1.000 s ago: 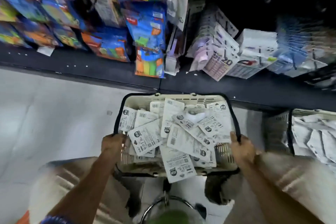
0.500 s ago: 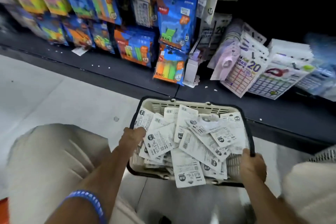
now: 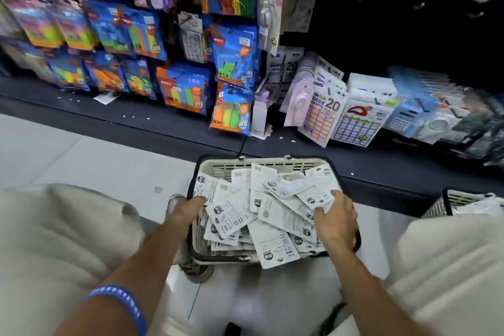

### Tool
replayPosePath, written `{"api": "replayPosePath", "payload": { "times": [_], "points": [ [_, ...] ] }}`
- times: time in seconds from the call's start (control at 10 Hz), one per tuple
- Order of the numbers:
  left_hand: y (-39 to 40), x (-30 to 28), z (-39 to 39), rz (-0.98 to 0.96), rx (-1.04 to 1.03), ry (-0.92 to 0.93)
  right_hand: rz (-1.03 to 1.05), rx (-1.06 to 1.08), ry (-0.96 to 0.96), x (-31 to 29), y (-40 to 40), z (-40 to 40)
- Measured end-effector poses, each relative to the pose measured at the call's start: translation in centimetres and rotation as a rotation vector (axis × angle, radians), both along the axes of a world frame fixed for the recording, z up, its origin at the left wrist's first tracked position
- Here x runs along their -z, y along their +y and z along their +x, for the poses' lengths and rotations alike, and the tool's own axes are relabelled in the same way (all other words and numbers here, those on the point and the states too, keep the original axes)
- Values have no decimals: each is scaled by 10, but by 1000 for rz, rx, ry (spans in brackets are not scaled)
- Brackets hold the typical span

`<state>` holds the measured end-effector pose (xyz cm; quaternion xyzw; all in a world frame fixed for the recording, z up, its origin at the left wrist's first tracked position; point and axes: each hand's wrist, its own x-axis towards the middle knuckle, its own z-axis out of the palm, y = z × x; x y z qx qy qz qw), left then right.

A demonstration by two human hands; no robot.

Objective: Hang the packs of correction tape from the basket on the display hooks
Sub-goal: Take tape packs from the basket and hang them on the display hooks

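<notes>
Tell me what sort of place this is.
Most likely a stationery aisle in a shop: packaged goods hang in rows on display hooks, sticker sheets lean on the bottom shelf, and a shopping basket holds carded packs.

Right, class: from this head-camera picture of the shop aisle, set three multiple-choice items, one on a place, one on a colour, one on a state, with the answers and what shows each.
1. Where does the right hand lie?
A. On the packs of correction tape in the basket
B. On a display hook
C. On the floor

2. What colour is the wristband on the left arm?
A. Red
B. Blue
C. Green

3. What does the left hand do?
A. Hangs a pack on a hook
B. Points at the shelf
C. Holds the left rim of the basket

Answers: 1 A, its spread fingers rest on the white packs at the basket's right side. 2 B, the band shows blue with pale marks. 3 C, its fingers curl over the rim.
</notes>
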<state>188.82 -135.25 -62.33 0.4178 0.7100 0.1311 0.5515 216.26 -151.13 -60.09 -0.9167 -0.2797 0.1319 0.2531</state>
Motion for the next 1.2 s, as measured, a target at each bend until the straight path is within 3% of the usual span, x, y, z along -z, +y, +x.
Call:
{"api": "replayPosePath", "payload": {
  "times": [0.1,0.2,0.3,0.4,0.6,0.7,0.8,0.9,1.0,1.1,1.2],
  "points": [
    [7,2,14,114,-39,160,-47,-252,-17,9,4,-16],
    [17,-4,29,127,-78,127,-182,-446,-44,19,11,-11],
    [36,8,41,90,-177,90,-460,-642,-91,32,28,8],
    [50,30,55,64,-347,5,-570,-658,-114,45,40,16],
    [64,42,80,50,-343,149,-661,-702,-92,68,57,-1],
    [93,28,99,51,-314,283,-639,-661,-232,63,68,1],
    [104,16,115,166,-250,369,-500,-624,-330,59,77,7],
    [100,8,137,502,56,338,-378,-573,-357,59,86,17],
    [78,15,158,629,389,181,-507,-470,-255,57,87,34],
    [58,24,163,593,518,112,-462,-438,-231,48,90,43],
    [42,33,158,565,529,27,-286,-367,-115,19,98,56]
  ]
}}
